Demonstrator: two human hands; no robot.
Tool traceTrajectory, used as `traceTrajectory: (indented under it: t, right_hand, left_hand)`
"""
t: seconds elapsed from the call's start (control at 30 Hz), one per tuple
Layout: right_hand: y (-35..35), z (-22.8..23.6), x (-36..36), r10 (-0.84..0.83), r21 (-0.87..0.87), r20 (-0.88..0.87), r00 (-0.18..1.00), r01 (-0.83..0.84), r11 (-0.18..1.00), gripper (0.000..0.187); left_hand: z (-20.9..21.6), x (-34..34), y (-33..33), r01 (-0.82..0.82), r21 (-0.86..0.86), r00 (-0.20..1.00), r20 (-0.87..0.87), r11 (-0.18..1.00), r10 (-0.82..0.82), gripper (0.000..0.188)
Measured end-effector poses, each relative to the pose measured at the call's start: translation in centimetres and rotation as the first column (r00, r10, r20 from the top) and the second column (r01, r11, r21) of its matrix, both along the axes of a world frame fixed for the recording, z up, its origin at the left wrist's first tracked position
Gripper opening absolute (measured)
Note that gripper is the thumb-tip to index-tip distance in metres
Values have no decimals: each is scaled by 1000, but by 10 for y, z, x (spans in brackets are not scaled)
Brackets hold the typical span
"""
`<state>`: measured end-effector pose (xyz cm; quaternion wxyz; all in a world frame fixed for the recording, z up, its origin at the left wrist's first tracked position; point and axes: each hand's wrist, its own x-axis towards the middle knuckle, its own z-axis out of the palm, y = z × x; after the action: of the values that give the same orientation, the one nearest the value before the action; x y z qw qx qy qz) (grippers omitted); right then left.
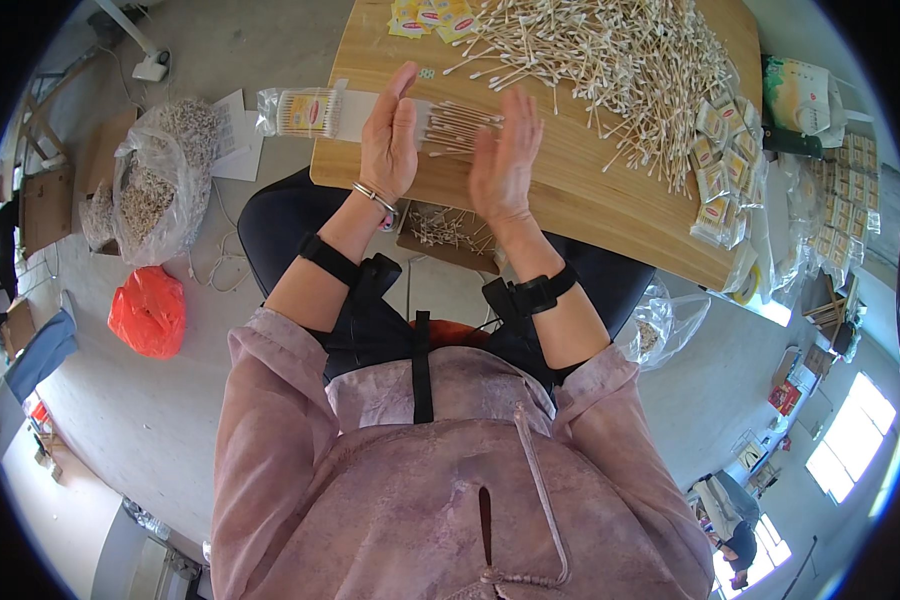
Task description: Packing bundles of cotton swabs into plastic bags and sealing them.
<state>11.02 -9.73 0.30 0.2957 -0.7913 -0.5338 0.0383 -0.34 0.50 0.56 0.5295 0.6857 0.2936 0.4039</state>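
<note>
A small bundle of cotton swabs (458,128) lies on the wooden table (590,225) between my two hands. On its left side, my left hand (391,140) stands on edge, fingers stretched out and thumb up. My right hand (507,160) is at the bundle's right end, fingers extended and slightly blurred; whether its palm touches the swabs is hard to tell. Neither hand is wrapped around anything. Left of my left hand, a clear packet of swabs (307,112) with a yellow label sticks out past the table edge, beside a whitish strip (354,116) partly hidden by that hand.
Loose swabs (610,70) are heaped across the far right table. Yellow labels (430,17) lie at the back; filled packets (725,160) crowd the right edge. Below the table sits a box of swabs (450,235). A clear sack (160,190) and red bag (148,312) stand left.
</note>
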Motion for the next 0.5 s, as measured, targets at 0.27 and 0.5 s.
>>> traceTrajectory:
  t: [0.27, 0.5]
  right_hand:
    - [4, 6, -20, -67, 34, -124, 990, 72, 997, 74]
    - [3, 15, -11, 40, -114, -33, 999, -44, 993, 85]
  left_hand:
    - [-5, 2, -9, -13, -99, 999, 50, 995, 18, 44]
    - [-1, 1, -5, 14, -102, 997, 78, 995, -6, 43]
